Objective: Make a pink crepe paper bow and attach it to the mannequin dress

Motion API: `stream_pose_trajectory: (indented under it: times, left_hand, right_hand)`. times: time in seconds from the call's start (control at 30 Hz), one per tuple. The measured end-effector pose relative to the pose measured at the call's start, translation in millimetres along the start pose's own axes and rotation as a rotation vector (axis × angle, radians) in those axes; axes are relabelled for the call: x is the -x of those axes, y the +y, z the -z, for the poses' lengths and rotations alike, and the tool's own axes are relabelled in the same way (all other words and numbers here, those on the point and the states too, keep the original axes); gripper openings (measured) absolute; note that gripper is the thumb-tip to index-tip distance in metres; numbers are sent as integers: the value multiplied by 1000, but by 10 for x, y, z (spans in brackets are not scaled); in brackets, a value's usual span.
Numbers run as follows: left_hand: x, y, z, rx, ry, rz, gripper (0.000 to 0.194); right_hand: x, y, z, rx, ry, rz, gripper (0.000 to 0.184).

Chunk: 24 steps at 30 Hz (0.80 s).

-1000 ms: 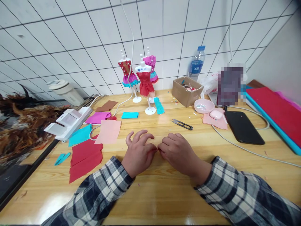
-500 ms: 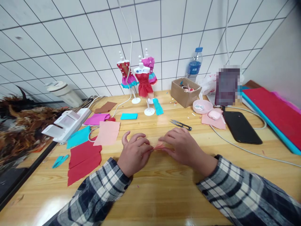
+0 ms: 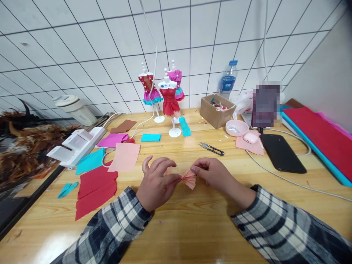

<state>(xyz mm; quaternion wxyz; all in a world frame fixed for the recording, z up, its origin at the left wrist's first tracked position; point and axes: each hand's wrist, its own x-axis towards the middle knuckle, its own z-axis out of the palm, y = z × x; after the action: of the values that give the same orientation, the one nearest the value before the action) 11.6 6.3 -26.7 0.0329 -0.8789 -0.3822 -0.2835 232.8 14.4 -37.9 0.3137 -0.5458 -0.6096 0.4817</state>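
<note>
Pink pleated piece (image 3: 189, 179): we saw it fanned below frame centre.
Left hand (image 3: 157, 184): it pinched the gathered end.
Right hand (image 3: 216, 176): it pinched the flared edge.
Snips (image 3: 216, 150): we spotted them right of centre.

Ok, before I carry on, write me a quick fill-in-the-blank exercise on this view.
1. The pink pleated piece has its narrow end in the left hand and its ____ end by the right hand.
2. Altogether ____ dress forms stand near the wall.
3. The bottle has a ____ cap.

Missing words: wide; three; blue.
</note>
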Motion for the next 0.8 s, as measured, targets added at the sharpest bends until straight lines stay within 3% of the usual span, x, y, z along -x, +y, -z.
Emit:
stream_pose_trajectory:
  times: [0.1, 0.27, 0.33, 0.43, 0.53, 0.67, 0.8]
  left_hand:
    - [87, -17, -8, -11, 105, -122, 13]
    - [222, 3, -77, 42, 146, -363, 35]
    - [220, 26, -99, 56, 141, -407, 32]
    - [183, 52, -100, 61, 138, -409, 26]
    - [152, 63, -72, 48, 117, -400, 24]
    - [147, 97, -64, 60, 93, -418, 27]
    - [156, 173, -100, 106, 145, -408, 14]
  right_hand:
    - [-21, 14, 47, -106, 14, 5, 31]
    - [63, -31, -42, -168, -346, 69, 40]
    - [110, -41, -108, -145, -386, 71, 39]
    - [143, -34, -164, -105, -373, 11, 34]
    - [136, -46, -149, -120, -406, -17, 16]
    - [126, -88, -131, -226, -494, -74, 15]
    - [125, -70, -195, -232, -573, -121, 18]
